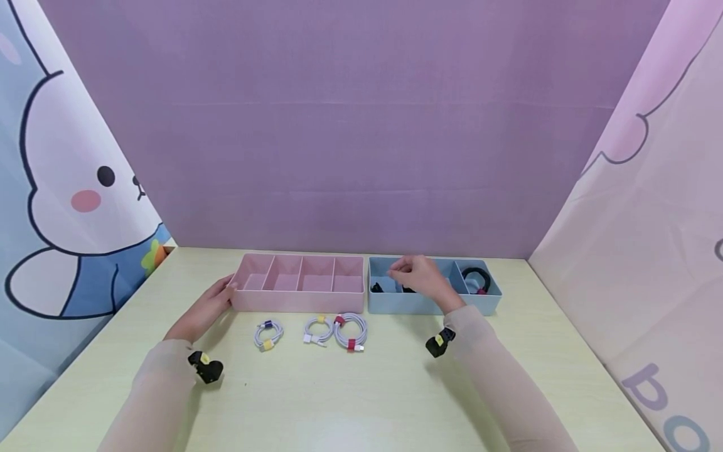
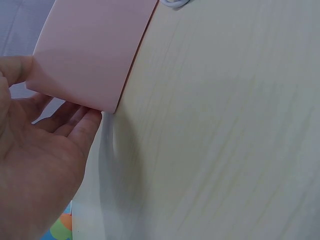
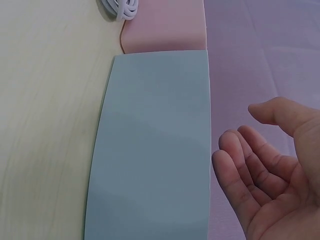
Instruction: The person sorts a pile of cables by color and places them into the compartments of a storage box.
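My left hand (image 1: pixel 210 307) holds the left end of a pink divided box (image 1: pixel 299 302). In the left wrist view, the thumb lies at the top rim and the fingers (image 2: pixel 82 127) against the end wall. Over the blue divided box (image 1: pixel 407 306) hovers my right hand (image 1: pixel 420 276), fingers loosely bent and nothing between them in the right wrist view. A coiled black cable (image 1: pixel 476 280) with a red tie lies in the blue box's right compartment. Small black items (image 1: pixel 376 287) lie farther left in it, partly hidden by the front wall and hand.
In front of the pink box lie three coiled white cables: one with blue and yellow ties (image 1: pixel 268 335), one with a yellow tie (image 1: pixel 319 331), one with red ties (image 1: pixel 351 332). A purple backdrop (image 1: pixel 361 157) rises behind the boxes on the pale table (image 1: pixel 339 402).
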### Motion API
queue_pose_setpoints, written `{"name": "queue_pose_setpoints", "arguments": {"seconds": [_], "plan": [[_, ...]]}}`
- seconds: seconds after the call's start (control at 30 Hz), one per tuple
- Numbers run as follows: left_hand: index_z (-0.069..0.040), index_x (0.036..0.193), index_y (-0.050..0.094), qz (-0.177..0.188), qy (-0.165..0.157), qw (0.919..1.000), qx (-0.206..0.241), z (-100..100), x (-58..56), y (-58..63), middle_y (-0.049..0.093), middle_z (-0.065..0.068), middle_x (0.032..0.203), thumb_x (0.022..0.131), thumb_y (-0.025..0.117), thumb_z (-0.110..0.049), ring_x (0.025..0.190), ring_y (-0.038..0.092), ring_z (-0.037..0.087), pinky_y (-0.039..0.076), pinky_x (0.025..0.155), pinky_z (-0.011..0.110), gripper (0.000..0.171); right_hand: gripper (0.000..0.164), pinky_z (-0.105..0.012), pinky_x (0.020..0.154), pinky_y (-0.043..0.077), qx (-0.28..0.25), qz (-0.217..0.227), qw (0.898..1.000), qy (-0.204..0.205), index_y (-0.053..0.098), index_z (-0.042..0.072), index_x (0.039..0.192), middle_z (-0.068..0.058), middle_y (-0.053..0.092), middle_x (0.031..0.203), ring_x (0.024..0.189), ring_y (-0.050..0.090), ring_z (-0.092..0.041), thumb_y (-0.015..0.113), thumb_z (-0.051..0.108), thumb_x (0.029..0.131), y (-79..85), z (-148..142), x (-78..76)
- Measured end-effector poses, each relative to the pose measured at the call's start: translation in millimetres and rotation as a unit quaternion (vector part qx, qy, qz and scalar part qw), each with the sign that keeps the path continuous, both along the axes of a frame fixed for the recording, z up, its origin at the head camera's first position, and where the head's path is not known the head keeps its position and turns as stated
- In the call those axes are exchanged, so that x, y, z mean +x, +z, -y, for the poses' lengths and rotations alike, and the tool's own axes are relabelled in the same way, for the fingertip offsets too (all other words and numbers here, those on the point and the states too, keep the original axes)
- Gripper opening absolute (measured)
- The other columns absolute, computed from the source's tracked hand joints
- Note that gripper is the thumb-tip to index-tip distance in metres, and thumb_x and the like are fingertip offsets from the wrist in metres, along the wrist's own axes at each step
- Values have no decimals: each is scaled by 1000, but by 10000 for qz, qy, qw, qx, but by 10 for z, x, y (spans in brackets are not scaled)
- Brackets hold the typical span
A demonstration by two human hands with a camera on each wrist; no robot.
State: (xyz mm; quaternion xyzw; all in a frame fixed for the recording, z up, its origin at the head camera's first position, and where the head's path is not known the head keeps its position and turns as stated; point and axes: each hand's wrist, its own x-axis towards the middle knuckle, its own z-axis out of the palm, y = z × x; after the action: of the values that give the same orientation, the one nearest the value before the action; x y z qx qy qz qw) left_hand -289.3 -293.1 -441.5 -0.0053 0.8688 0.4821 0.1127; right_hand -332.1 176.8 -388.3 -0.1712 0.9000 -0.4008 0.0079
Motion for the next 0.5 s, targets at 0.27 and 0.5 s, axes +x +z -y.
{"name": "queue_pose_setpoints", "arguments": {"seconds": [0.27,0.5], "plan": [[-17,162,-3,29,12,10000,-69,5,7,7,1,22,166,99,29,-70,148,4,50,12,110,75,88,23,-37,70,56,42,-61,10000,-9,73,12,111,-14,72,101,86,68,-28,68,30,97,1,-1,20],[-18,162,-3,23,14,10000,-5,-1,4,0,1,21,166,100,29,-69,148,4,50,12,110,75,87,27,-35,70,56,-14,98,9999,115,73,8,114,-14,72,102,86,68,-32,67,29,97,4,15,74]]}}
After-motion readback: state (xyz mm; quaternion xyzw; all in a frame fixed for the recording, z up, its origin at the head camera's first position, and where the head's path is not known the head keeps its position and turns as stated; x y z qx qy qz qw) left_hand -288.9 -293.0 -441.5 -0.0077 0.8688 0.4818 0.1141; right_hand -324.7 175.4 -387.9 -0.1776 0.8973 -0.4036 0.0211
